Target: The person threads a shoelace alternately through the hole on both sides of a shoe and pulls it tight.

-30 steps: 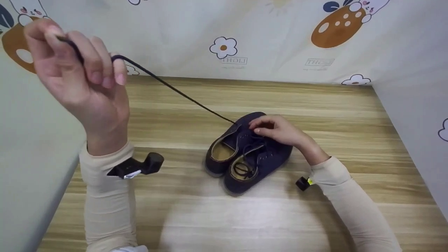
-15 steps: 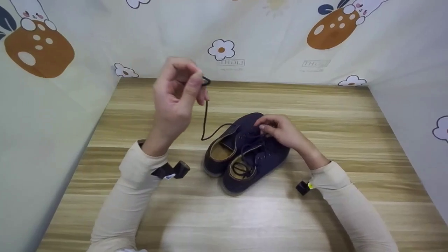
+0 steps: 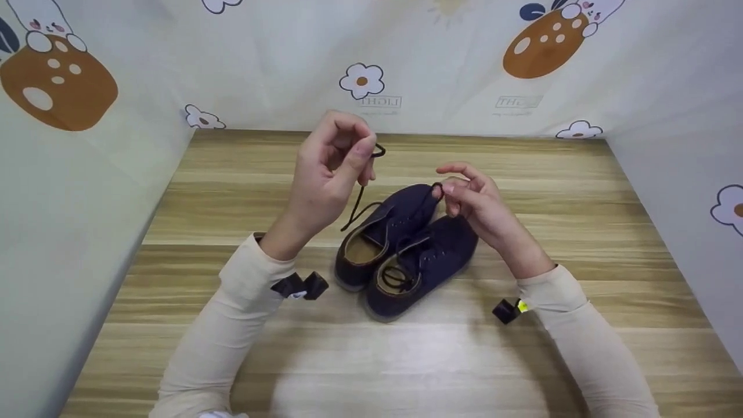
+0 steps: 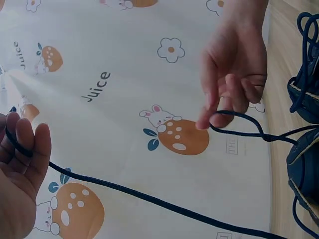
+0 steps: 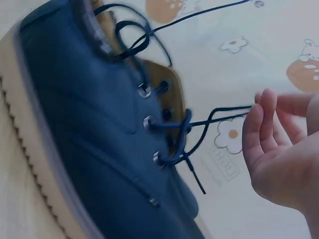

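Note:
Two dark blue lace-up shoes stand side by side, a left shoe (image 3: 380, 223) and a right shoe (image 3: 447, 247), toes away from me. Raised beyond the shoe openings, my left hand (image 3: 328, 168) holds a dark lace (image 4: 149, 199) that runs slack down to the left shoe. The lace passes across its curled fingers in the left wrist view. My right hand (image 3: 484, 203) pinches a small lace loop (image 4: 244, 123) between thumb and finger, just above the toes. In the right wrist view, lace threads through the metal eyelets (image 5: 149, 122) of a shoe.
A coiled lace (image 3: 397, 277) lies in the right shoe's opening. The shoes rest on a wood-grain surface (image 3: 278, 337). A pale printed sheet (image 3: 278, 64) rises behind, with walls at both sides. Small black cameras (image 3: 313, 285) hang from both wrists.
My left hand has come from the upper left toward the shoes, and its taut lace has gone slack. My right hand has lifted off the shoes, drawing up a lace loop.

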Demonstrator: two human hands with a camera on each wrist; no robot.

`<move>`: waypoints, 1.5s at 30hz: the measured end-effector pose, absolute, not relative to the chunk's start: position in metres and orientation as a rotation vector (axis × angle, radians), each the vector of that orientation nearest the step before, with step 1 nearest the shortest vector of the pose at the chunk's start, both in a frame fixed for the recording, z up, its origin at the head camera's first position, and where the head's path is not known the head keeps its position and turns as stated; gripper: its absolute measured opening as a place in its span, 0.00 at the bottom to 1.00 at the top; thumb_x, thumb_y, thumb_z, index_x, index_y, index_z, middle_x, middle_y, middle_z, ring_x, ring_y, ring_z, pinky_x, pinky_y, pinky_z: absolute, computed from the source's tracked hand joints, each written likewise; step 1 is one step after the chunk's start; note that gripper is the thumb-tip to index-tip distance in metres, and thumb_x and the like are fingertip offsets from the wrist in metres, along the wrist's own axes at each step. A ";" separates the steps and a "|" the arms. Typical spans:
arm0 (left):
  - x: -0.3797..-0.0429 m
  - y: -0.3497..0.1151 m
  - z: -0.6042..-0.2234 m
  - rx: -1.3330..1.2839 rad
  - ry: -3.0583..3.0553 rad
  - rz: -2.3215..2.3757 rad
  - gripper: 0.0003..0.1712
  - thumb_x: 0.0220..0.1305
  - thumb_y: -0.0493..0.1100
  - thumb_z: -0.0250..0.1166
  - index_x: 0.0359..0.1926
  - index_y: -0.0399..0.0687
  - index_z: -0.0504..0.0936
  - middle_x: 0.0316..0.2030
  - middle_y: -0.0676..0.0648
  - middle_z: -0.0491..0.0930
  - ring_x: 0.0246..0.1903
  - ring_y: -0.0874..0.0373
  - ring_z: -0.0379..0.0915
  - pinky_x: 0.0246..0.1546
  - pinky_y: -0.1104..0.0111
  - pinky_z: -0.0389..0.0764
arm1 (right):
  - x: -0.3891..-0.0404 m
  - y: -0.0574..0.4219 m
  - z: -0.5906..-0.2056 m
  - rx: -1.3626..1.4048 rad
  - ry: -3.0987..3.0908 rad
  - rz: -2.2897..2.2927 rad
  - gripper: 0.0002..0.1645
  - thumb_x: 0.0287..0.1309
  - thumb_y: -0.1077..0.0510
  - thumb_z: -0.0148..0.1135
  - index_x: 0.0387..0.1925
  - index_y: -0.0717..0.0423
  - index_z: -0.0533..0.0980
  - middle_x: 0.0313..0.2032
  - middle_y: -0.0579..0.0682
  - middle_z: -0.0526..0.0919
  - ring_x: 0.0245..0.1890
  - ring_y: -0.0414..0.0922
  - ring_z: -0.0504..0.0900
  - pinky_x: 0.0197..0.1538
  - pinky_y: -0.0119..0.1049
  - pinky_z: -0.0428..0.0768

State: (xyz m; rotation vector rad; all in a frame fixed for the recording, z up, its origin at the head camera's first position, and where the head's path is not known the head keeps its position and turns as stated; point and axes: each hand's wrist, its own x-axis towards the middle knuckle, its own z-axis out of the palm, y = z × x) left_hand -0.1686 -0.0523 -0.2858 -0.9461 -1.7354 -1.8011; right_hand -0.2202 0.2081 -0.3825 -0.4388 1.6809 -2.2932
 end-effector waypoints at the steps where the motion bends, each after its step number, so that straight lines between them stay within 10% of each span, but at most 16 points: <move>1: -0.170 -0.051 -0.287 -0.955 -1.747 -1.797 0.04 0.69 0.30 0.56 0.39 0.28 0.70 0.22 0.47 0.73 0.17 0.59 0.70 0.18 0.68 0.74 | -0.220 0.209 -0.381 -0.465 1.686 -2.292 0.15 0.64 0.70 0.52 0.47 0.53 0.77 0.27 0.45 0.84 0.20 0.36 0.74 0.28 0.26 0.72; 10: -0.182 -0.042 -0.305 -1.009 -1.911 -1.659 0.06 0.70 0.34 0.57 0.40 0.30 0.74 0.22 0.46 0.73 0.20 0.64 0.68 0.22 0.72 0.74 | -0.224 0.218 -0.375 -0.609 1.731 -2.094 0.14 0.67 0.66 0.55 0.51 0.54 0.76 0.31 0.46 0.84 0.13 0.33 0.65 0.19 0.26 0.67; 14: -0.188 -0.040 -0.313 -1.021 -1.999 -1.527 0.08 0.70 0.37 0.59 0.40 0.33 0.78 0.24 0.44 0.77 0.22 0.65 0.69 0.25 0.74 0.73 | -0.221 0.221 -0.364 -0.765 2.328 -1.549 0.14 0.66 0.63 0.58 0.52 0.55 0.79 0.40 0.48 0.89 0.23 0.27 0.77 0.28 0.22 0.74; 22: -0.201 -0.041 -0.326 -1.099 -2.242 -1.181 0.08 0.67 0.41 0.64 0.40 0.42 0.86 0.32 0.47 0.86 0.27 0.63 0.74 0.30 0.73 0.77 | -0.213 0.210 -0.353 -0.935 3.112 -0.589 0.08 0.60 0.52 0.65 0.38 0.50 0.85 0.27 0.48 0.85 0.28 0.45 0.81 0.34 0.42 0.76; 31: -0.211 -0.042 -0.347 -1.172 -2.532 -0.759 0.08 0.66 0.40 0.64 0.41 0.49 0.89 0.38 0.50 0.88 0.40 0.56 0.84 0.46 0.65 0.83 | -0.217 0.188 -0.392 -1.140 2.901 -0.850 0.15 0.64 0.61 0.61 0.52 0.55 0.81 0.52 0.55 0.81 0.54 0.54 0.77 0.60 0.50 0.74; 45: -0.222 -0.041 -0.378 -1.105 -2.768 -0.293 0.06 0.62 0.38 0.67 0.36 0.52 0.89 0.35 0.52 0.89 0.37 0.52 0.80 0.40 0.60 0.83 | -0.223 0.180 -0.411 -1.093 2.812 -1.013 0.10 0.61 0.60 0.66 0.44 0.53 0.81 0.41 0.50 0.87 0.42 0.46 0.83 0.51 0.43 0.79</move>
